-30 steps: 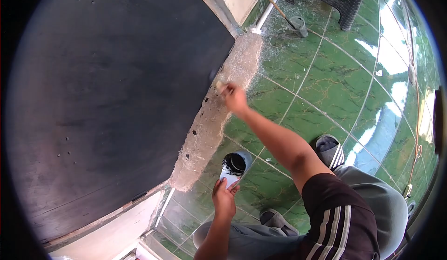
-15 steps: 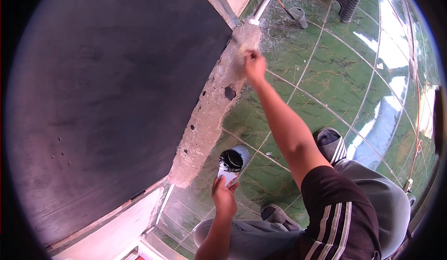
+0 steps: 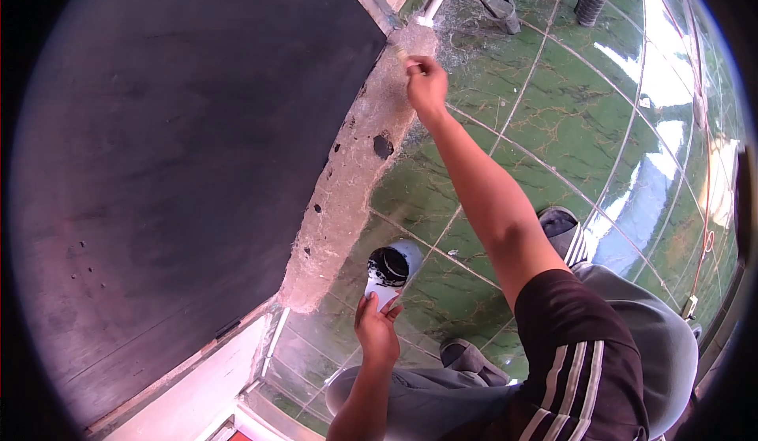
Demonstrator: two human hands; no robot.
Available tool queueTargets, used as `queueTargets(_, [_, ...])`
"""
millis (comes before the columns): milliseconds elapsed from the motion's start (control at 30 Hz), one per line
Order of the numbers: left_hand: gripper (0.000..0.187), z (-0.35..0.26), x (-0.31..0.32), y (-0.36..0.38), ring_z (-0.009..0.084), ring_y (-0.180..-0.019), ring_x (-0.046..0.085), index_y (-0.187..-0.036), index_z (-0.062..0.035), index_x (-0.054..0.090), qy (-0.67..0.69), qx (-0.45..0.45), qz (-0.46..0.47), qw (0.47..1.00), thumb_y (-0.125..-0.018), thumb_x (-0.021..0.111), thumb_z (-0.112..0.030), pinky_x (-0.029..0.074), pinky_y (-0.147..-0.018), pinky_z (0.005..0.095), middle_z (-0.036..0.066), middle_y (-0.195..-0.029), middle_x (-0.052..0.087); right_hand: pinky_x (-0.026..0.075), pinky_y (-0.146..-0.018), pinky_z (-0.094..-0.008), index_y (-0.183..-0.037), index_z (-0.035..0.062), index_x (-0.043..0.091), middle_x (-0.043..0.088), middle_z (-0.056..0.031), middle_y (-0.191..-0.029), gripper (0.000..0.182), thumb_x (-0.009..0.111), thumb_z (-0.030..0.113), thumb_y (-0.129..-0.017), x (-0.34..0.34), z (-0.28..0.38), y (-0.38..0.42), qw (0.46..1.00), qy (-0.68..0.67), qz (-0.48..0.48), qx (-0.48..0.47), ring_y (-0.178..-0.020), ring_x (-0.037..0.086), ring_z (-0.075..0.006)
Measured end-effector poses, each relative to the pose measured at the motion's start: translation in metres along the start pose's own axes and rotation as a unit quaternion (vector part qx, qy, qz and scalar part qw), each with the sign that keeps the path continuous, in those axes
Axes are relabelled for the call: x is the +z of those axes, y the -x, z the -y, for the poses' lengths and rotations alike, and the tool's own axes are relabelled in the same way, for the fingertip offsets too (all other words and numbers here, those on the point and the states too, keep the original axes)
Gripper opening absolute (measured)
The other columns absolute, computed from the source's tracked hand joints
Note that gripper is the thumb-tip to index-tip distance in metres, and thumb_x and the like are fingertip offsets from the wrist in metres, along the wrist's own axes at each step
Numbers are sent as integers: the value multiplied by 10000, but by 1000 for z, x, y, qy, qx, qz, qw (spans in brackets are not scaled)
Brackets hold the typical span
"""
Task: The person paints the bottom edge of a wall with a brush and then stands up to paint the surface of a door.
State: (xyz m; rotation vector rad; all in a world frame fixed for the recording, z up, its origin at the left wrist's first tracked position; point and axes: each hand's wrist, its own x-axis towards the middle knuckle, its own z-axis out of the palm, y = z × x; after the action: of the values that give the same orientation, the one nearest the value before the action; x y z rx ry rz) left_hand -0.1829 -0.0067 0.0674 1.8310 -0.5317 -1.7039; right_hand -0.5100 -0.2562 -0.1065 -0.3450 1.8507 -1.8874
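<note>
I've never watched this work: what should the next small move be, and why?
Perhaps a short stroke along the black board: the right hand holds a small tool near its corner; the left hand holds a black-smeared cup.

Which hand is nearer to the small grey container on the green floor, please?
Right. In the picture, the right hand is below-left of the grey container; the left hand is much lower.

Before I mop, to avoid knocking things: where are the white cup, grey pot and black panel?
White cup (image 3: 390,268), head view: its black-smeared inside.
Grey pot (image 3: 510,21), head view: its side.
Black panel (image 3: 197,172), head view: middle of its face.
</note>
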Motion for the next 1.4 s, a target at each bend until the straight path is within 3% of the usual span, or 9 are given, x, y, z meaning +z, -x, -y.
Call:
queueTargets(67, [315, -3, 3, -2, 247, -1033, 655, -1246, -29, 503, 2, 6, 5, 1000, -1002, 532, -225, 512, -801, 363, 137, -1168, 644, 500, -708, -357, -951, 34, 702, 691, -119, -810, 148, 629, 155, -909, 1, 15, 1, 988, -13, -154, 4, -729, 646, -215])
queueTargets(267, [330, -4, 6, -11, 257, -1063, 651, -1266, -24, 487, 3, 39, -2, 999, -1009, 527, -226, 506, -806, 352, 141, -1204, 625, 521, -732, -386, -964, 77, 706, 684, -160, -800, 120, 625, 135, -896, 17, 30, 153, 950, 78, 301, 21, -798, 690, -286])
queueTargets(367, [335, -5, 3, -21, 279, -1083, 650, -1283, -28, 462, 11, 57, 6, 998, -1012, 522, -215, 514, -799, 346, 139, -1242, 595, 531, -742, -390, -967, 99, 718, 688, -162, -806, 119, 648, 136, -878, 5, 31, 154, 883, 93, 436, -146, -837, 696, -320])
queueTargets(467, [338, -4, 0, -23, 272, -1084, 649, -1285, -29, 463, 12, 71, 11, 997, -1011, 524, -218, 515, -802, 347, 145, -1238, 601, 506, -719, -326, -1073, 79, 726, 712, -96, -862, 172, 669, 112, -914, 9, 31, 76, 954, 88, 276, -77, -785, 638, -152])
queueTargets(700, [333, 3, -12, -27, 264, -1076, 650, -1274, -37, 476, 12, 64, -5, 998, -1006, 533, -225, 514, -793, 346, 143, -1219, 618, 489, -681, -366, -993, 22, 704, 677, -122, -792, 187, 653, 187, -920, 18, 29, 20, 994, -31, -97, -42, -699, 608, -211])
queueTargets(967, [329, 2, -16, -27, 253, -1056, 661, -1267, -44, 483, 19, 66, -15, 998, -1002, 538, -232, 515, -783, 344, 127, -1200, 628, 534, -776, -386, -994, 119, 738, 707, -155, -867, 150, 646, 128, -876, 7, 60, 157, 872, 94, 469, -102, -841, 695, -293])
queueTargets(1200, [330, 3, -26, -25, 248, -1054, 664, -1267, -47, 484, 16, 68, -20, 997, -1003, 537, -239, 516, -779, 338, 115, -1196, 629, 450, -653, -299, -1049, -3, 704, 648, -48, -763, 183, 633, 127, -942, 7, 83, 24, 998, -31, -10, -50, -702, 543, -121])
queueTargets(1300, [331, 3, -26, -26, 261, -1056, 663, -1268, -45, 481, 21, 67, -25, 997, -1003, 537, -235, 517, -780, 340, 120, -1203, 623, 442, -636, -297, -1064, -13, 693, 625, -48, -746, 210, 630, 153, -953, 19, 76, 56, 996, -23, -43, -69, -694, 539, -123])
queueTargets(1400, [335, 4, -26, -31, 275, -1055, 662, -1275, -41, 472, 26, 65, -25, 997, -1003, 535, -226, 517, -782, 348, 127, -1214, 616, 501, -694, -355, -981, 44, 697, 687, -102, -809, 135, 635, 153, -929, 30, 97, 153, 982, -2, 184, 41, -772, 661, -190])
